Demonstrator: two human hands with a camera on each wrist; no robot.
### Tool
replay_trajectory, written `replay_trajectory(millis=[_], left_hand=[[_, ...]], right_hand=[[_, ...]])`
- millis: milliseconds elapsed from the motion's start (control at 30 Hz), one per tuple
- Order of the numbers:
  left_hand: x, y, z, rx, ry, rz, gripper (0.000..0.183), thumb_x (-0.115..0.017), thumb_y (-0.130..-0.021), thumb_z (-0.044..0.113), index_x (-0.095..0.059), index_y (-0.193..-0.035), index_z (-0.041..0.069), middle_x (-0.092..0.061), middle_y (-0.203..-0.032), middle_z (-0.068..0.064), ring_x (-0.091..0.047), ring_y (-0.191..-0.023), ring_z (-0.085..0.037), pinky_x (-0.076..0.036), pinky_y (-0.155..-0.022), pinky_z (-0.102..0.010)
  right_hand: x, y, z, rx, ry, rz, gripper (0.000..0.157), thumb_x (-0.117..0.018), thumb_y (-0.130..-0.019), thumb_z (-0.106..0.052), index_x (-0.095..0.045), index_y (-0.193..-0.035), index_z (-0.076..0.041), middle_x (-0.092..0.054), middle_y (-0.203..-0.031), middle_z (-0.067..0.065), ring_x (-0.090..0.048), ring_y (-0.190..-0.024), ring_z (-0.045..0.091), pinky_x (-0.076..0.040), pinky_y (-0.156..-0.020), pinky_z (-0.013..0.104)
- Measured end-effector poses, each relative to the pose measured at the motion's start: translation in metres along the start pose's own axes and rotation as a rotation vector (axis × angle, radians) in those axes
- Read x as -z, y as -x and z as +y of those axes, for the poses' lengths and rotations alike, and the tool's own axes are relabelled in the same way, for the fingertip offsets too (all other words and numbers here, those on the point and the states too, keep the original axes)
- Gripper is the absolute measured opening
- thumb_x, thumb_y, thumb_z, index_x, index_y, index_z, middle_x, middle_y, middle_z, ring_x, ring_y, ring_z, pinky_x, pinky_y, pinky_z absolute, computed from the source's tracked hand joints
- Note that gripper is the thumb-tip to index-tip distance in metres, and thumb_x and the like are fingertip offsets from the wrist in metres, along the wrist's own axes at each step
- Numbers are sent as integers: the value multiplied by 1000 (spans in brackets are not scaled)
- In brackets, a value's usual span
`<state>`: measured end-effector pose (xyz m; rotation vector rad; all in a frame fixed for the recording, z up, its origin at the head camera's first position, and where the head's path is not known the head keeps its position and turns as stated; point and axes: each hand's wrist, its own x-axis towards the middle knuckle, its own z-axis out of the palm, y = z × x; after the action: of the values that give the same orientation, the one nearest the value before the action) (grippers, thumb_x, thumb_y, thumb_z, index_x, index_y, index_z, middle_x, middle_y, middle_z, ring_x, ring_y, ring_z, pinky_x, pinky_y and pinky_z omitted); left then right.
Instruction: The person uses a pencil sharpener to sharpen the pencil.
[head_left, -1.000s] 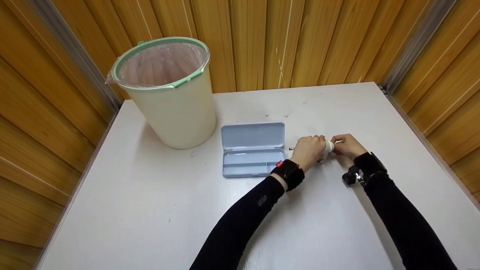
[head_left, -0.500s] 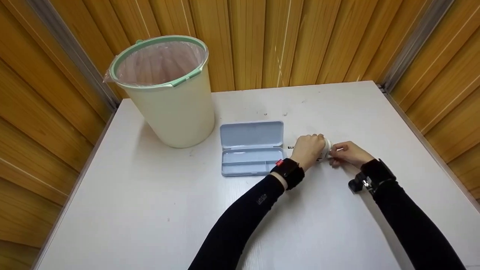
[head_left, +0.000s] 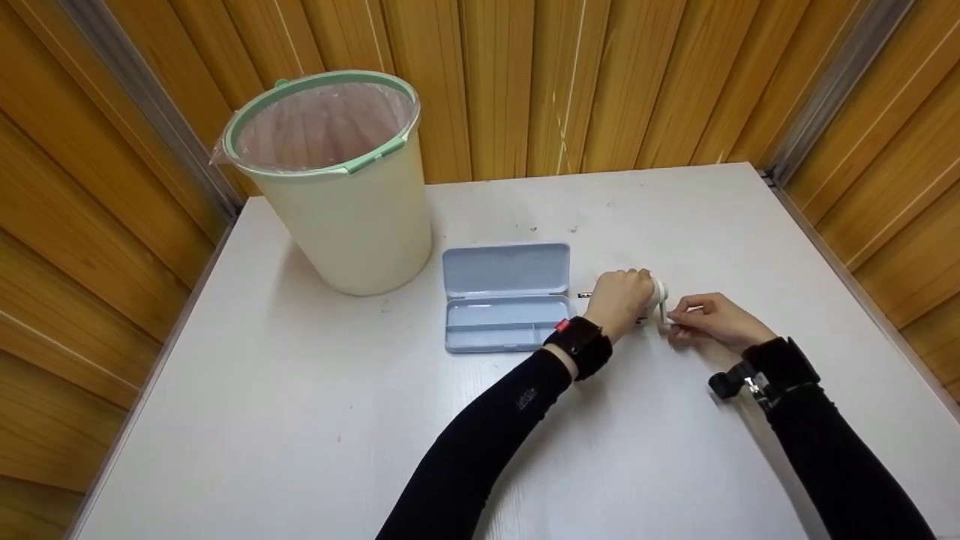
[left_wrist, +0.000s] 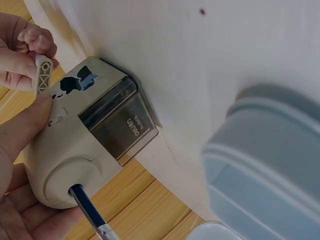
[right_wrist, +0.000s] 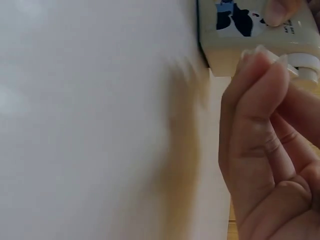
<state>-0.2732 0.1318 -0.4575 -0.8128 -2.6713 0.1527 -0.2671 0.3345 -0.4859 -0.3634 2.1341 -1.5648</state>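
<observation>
My left hand [head_left: 621, 302] grips a cream pencil sharpener [left_wrist: 70, 127] from above, its thumb and fingers wrapped round the body. The sharpener has cow stickers and a dark see-through shavings drawer [left_wrist: 120, 122]. A dark blue pencil [left_wrist: 89, 207] sticks out of its front hole; in the head view only the pencil's end shows, left of the hand. At the sharpener's back, my right hand [head_left: 712, 321] pinches the knob of the white crank handle [left_wrist: 44, 75] between thumb and fingers. The crank points downward in the head view.
Left of the hands lies an open light blue pencil case [head_left: 506, 270] with divided compartments. Behind it at the left stands a cream bin [head_left: 352, 225] with a green rim and clear liner. Wood-patterned walls [head_left: 502, 90] border the white table [head_left: 262, 420].
My right hand has moved down and to the right, and the crank handle has swung downward with it. The left hand stays on the sharpener.
</observation>
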Motion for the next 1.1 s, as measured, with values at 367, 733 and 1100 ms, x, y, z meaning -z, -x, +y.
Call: replay_trajectory(millis=[367,733,1100], left_hand=[[1,-1,0,-7,-8,3,19,-57,-95,13,-72,-106,16,-74,-90,6,-70,-76,-8,-57,-63,-21],[2,-3,2,-9,23,-47,19,-60,-93,14,-74,-104,20,-73,-95,9,-69,-79,-7,-57,-66,-20],[2,-1,0,-15,21,-29,18,-57,-95,15,-73,-99,20,-73,-93,9,-69,-76,-7,-56,-64,-21]], right_hand=[[5,8,-6,50,-188,-66,21,-52,-99,0,-68,-88,-9,-73,-79,-3,-68,-72,3,-58,-74,18],[6,12,0,103,-389,-117,24,-45,-100,4,-66,-91,-6,-73,-86,0,-67,-77,3,-57,-77,17],[4,14,-6,96,-477,-96,29,-41,-103,2,-66,-91,-8,-73,-87,-1,-68,-79,4,-56,-76,16]])
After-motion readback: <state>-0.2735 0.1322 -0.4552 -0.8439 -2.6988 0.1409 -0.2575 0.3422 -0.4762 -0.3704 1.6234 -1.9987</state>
